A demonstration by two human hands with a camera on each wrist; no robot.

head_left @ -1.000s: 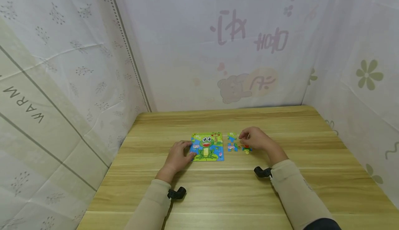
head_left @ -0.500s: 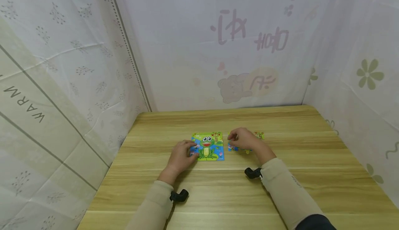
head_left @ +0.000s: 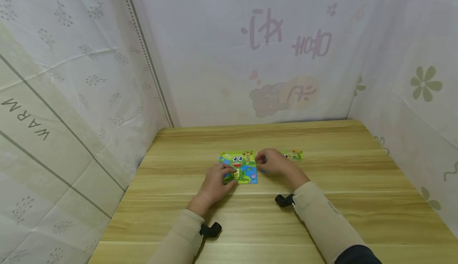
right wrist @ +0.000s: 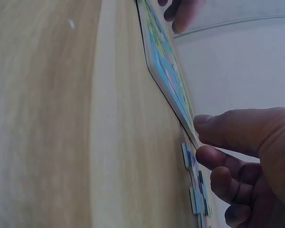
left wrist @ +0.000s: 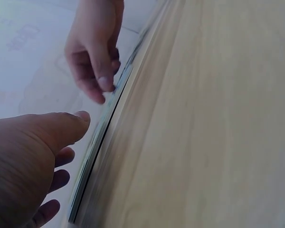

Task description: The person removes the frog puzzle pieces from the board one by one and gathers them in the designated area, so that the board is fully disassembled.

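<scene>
A square frog picture puzzle lies flat on the wooden table in the head view. My left hand reaches over its left part, thumb and fingers spread apart; in the left wrist view, the left thumb stands clear of the puzzle's edge. Beside the puzzle's right edge is my right hand, loosely curled, with no object visible in its fingers. Seen from the right wrist, the right thumb comes close to the puzzle's corner; contact is unclear. Loose jigsaw pieces lie partly hidden under the right hand.
The wood-grain table extends around both hands. Patterned cloth hangs behind it and along both sides. A black wrist camera sits on the left sleeve, another camera on the right.
My right hand has moved left from the loose pieces to the puzzle's right edge, uncovering the tree piece. My left hand has slid right, from the puzzle's left edge to over the frog.
</scene>
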